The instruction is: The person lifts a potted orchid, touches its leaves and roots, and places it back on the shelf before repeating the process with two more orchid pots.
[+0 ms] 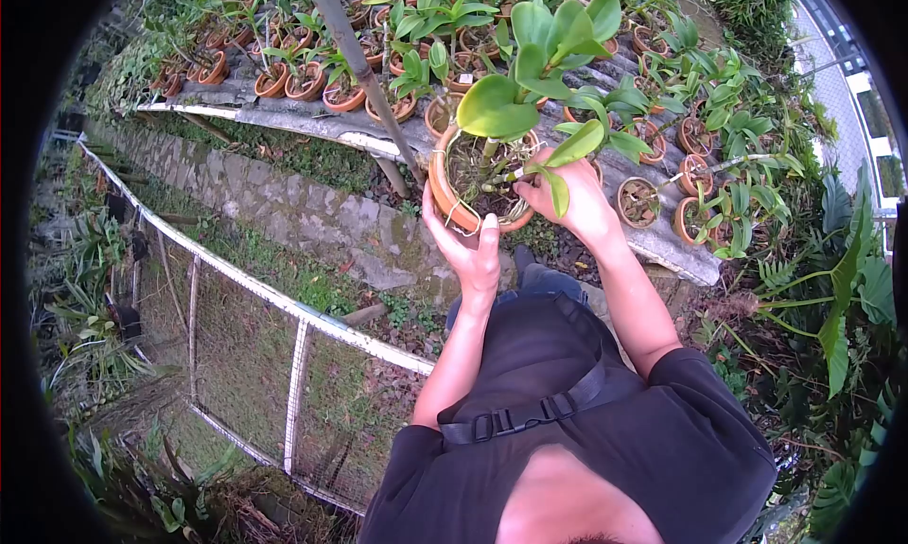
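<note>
A round clay pot (443,192) is held up in front of me, tilted so that its inside shows. In it grows an orchid-like plant with thick, broad green leaves (498,109), pale roots and dark potting material (482,170). My left hand (470,258) grips the pot's near left side, with the thumb up at the rim. My right hand (570,199) reaches over the pot's right rim, its fingers closed at a short side stem (511,177) low on the plant. A leaf (560,192) partly covers those fingers, so their exact hold is hard to see.
Many similar potted plants stand on a corrugated grey sheet (676,251) ahead. A slanting pole (364,71) rises just left of the pot. At the left lies a white-edged mesh frame (296,393) beside a stone-paved strip (274,194). Large-leaved plants (842,289) grow at the right.
</note>
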Demonstrator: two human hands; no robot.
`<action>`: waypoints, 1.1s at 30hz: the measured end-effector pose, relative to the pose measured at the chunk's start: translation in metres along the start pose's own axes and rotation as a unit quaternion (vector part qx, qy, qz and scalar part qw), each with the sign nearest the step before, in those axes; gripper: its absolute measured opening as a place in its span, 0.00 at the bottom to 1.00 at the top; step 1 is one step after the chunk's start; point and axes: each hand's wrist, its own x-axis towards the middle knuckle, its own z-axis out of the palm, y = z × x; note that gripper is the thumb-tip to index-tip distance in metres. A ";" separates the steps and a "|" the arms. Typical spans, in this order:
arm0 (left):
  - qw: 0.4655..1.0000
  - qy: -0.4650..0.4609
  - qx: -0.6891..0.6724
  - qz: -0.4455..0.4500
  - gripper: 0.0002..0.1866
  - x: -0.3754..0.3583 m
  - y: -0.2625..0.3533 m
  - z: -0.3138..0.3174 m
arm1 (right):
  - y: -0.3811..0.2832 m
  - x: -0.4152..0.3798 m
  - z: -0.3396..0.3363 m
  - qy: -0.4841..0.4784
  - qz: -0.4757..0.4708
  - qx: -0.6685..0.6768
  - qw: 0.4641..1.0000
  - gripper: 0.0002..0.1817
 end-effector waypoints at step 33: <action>0.994 -0.004 -0.091 -0.063 0.37 0.004 -0.019 -0.006 | 0.007 -0.003 -0.040 0.042 -0.016 0.114 0.992 0.07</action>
